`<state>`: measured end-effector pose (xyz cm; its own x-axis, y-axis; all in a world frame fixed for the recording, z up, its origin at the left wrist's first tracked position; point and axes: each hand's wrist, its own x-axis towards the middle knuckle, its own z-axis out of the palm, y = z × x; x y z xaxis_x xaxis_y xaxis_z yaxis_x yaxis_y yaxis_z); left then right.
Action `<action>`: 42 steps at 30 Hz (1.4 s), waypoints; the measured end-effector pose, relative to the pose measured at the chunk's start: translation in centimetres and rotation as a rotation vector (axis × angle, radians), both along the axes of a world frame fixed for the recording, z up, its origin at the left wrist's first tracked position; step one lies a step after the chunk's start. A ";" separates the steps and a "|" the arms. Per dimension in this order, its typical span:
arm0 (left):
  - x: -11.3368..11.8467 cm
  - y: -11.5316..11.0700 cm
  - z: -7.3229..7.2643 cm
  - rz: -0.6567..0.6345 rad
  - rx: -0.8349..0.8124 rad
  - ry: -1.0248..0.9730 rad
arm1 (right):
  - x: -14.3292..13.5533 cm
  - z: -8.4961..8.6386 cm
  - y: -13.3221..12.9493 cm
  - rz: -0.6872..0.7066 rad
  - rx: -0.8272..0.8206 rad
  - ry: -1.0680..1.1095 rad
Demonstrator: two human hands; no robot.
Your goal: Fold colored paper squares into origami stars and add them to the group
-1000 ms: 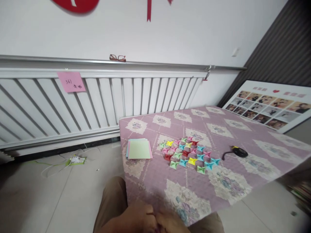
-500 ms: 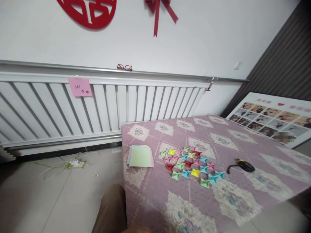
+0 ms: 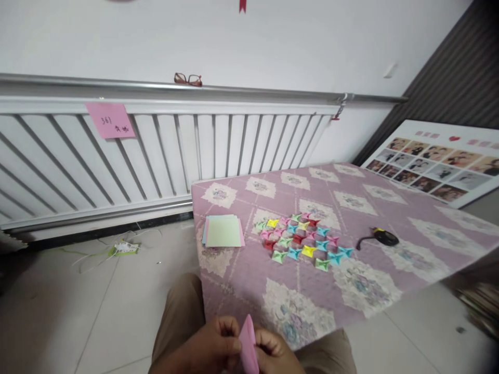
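Note:
A folded piece of pink paper (image 3: 248, 345) stands upright between my two hands at the bottom of the view, over my lap. My left hand (image 3: 214, 343) pinches it from the left with thumb and fingers. On its right side my right hand (image 3: 277, 353) grips it, fingers curled. Beyond them, on the purple floral cloth (image 3: 241, 291), lies a stack of square paper sheets (image 3: 223, 231) with a pale green one on top. Several small folded paper pieces in green, yellow, pink, red and blue (image 3: 309, 251) sit in rows to its right.
A black object with a strap (image 3: 385, 238) lies at the right of the cloth. Glasses (image 3: 187, 79) rest on the pipe above the white radiator (image 3: 195, 145). A photo board (image 3: 436, 161) leans at the right. Cables and a power strip (image 3: 125, 248) are on the floor.
The view has tilted down. Both my hands and the folded pink paper now show at the bottom, where only a blurred bit of skin showed before.

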<state>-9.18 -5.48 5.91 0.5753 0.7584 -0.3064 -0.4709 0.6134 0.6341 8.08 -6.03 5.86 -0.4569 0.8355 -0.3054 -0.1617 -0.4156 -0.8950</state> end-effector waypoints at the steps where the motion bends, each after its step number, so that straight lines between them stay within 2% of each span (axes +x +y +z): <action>1: 0.1 0.0 0.3 0.015 -0.005 -0.032 | -0.3 -0.3 -0.1 -0.056 -0.009 0.024; 6: 0.3 0.3 0.8 0.031 -0.054 -0.122 | -1.2 -1.3 -0.3 -0.213 -0.144 0.054; 11: 0.1 0.4 1.0 0.047 -0.144 -0.135 | -1.6 0.0 -0.2 -0.280 -0.230 0.120; 15: 0.0 0.4 1.4 0.069 -0.191 -0.129 | -1.9 0.8 -0.1 -0.298 -0.254 0.123; 22: -0.1 0.7 1.8 0.045 -0.241 -0.159 | -2.8 0.8 -0.3 -0.317 -0.278 0.267; 31: -0.2 0.7 1.4 0.068 -0.327 -0.168 | -3.2 1.1 -0.7 -0.363 -0.360 0.352; 42: 0.3 0.6 1.7 0.039 -0.316 -0.172 | -3.1 1.6 -0.9 -0.384 -0.402 0.398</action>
<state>-8.86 -4.90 7.61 0.6116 0.6642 -0.4299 -0.5812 0.7458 0.3254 4.99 -6.90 7.50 -0.2922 0.8176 -0.4961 -0.6491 -0.5505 -0.5250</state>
